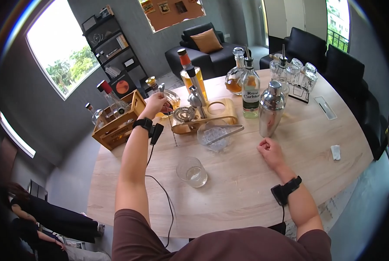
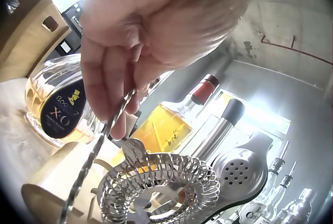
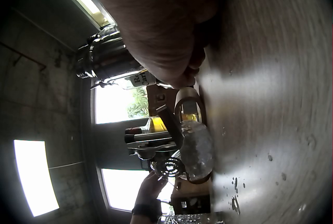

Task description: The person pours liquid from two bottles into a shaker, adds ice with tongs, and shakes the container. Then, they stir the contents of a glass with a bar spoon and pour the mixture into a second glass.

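Note:
My left hand [image 1: 154, 105] pinches a bar spoon [image 2: 91, 162] by its twisted metal stem, which hangs down close to the holder. Beside that hand is a round bottle of amber liquor [image 2: 63, 110] with a dark XO label. A wooden bar-tool holder [image 1: 227, 118] carries a coil strainer [image 2: 161, 187], a metal squeezer and a muddler. My right hand [image 1: 271, 153] rests on the table with loosely curled fingers, just in front of the steel cocktail shaker [image 1: 271, 111]. Between my arms stands a clear glass [image 1: 192, 172] with a little clear content at the bottom.
An ice bowl [image 1: 215, 137] with tongs [image 1: 225, 134] across it stands before the holder. A wooden crate [image 1: 116, 130] with bottles is at left. Behind the shaker are a Royal Carlton bottle [image 1: 250, 93] and upturned glasses [image 1: 308, 78]. Crumpled white paper [image 1: 335, 152] lies at right.

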Available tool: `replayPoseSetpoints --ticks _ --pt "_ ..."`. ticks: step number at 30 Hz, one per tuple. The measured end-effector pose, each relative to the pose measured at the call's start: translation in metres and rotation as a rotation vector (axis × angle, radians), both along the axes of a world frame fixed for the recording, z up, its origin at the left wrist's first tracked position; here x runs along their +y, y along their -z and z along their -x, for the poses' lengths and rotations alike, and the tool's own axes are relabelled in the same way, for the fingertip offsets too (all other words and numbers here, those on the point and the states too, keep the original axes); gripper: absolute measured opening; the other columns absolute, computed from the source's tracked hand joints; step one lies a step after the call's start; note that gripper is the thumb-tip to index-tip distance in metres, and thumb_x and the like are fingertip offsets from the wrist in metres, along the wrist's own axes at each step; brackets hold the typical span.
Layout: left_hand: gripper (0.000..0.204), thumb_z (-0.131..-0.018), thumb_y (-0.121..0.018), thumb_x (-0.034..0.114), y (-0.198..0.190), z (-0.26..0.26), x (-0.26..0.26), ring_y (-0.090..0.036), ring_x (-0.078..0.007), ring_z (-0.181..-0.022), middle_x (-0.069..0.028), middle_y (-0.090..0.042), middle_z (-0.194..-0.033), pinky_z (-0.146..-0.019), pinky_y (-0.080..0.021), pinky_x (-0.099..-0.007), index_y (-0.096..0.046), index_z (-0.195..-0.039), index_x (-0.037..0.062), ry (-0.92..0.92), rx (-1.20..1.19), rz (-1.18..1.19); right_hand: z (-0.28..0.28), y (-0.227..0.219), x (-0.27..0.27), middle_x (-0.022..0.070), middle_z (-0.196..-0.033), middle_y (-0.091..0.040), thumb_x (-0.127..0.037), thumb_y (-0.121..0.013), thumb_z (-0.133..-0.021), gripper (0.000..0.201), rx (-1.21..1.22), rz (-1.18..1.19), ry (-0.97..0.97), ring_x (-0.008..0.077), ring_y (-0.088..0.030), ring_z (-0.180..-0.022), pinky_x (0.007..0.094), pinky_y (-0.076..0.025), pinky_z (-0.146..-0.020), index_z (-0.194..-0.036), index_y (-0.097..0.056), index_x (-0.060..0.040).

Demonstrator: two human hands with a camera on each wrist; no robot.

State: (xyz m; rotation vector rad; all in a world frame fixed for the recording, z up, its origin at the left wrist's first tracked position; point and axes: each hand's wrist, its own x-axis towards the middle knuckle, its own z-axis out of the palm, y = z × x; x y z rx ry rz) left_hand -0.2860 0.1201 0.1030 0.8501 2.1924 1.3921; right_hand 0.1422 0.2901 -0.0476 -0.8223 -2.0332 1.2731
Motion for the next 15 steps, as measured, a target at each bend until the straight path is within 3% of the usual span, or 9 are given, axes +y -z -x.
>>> replayPoseSetpoints --ticks 5,8,11,13,15 --pt "0.010 -0.091 -0.055 0.009 -0.025 -0.009 -0.030 -0.071 -0.0263 -0.064 -0.0129 -0.065 -0.078 -0.050 -0.057 -0.0295 -0.053 -0.092 -0.0013 -0.119 0.167 0.106 0.001 -0.002 -0.001 0.0029 -0.064 -0.058 -0.013 -0.068 -0.080 0.015 -0.020 -0.018 0.014 0.0103 -0.054 -0.059 0.0266 -0.044 -0.057 -0.087 -0.062 -0.0003" --pt "0.012 -0.096 -0.054 0.015 -0.045 -0.029 -0.056 -0.071 -0.0211 -0.066 -0.0079 -0.065 -0.080 -0.054 -0.055 -0.0266 -0.052 -0.094 0.0041 -0.109 0.204 0.061 0.001 -0.003 -0.002 0.0027 -0.063 -0.058 -0.012 -0.068 -0.081 0.015 -0.001 -0.025 0.016 0.0100 -0.053 -0.059 0.0264 -0.044 -0.057 -0.086 -0.061 -0.0003" --pt "0.012 -0.097 -0.057 0.020 -0.072 -0.073 -0.084 -0.071 -0.0192 -0.072 -0.0037 -0.063 -0.082 -0.061 -0.056 -0.0258 -0.054 -0.095 0.0083 -0.012 0.105 -0.169 0.001 0.001 0.000 0.0015 -0.063 -0.057 -0.011 -0.067 -0.083 0.013 0.084 -0.001 0.026 0.0084 -0.052 -0.059 0.0248 -0.043 -0.057 -0.086 -0.061 -0.0010" --pt "0.010 -0.097 -0.057 0.021 -0.077 -0.129 -0.110 -0.071 -0.0180 -0.079 -0.0019 -0.063 -0.084 -0.063 -0.056 -0.0249 -0.054 -0.096 0.0111 0.115 -0.141 -0.560 0.002 -0.005 -0.005 0.0007 -0.063 -0.057 -0.011 -0.067 -0.084 0.011 0.142 0.016 0.015 0.0073 -0.051 -0.059 0.0236 -0.042 -0.057 -0.086 -0.061 -0.0015" --pt "0.006 -0.098 -0.056 0.017 -0.075 -0.180 -0.123 -0.070 -0.0166 -0.085 -0.0011 -0.064 -0.087 -0.063 -0.056 -0.0225 -0.055 -0.100 0.0115 0.147 -0.306 -0.686 -0.001 -0.024 -0.022 -0.0004 -0.067 -0.057 -0.008 -0.067 -0.085 0.012 0.244 -0.092 0.014 0.0049 -0.050 -0.060 0.0214 -0.041 -0.055 -0.093 -0.061 -0.0030"
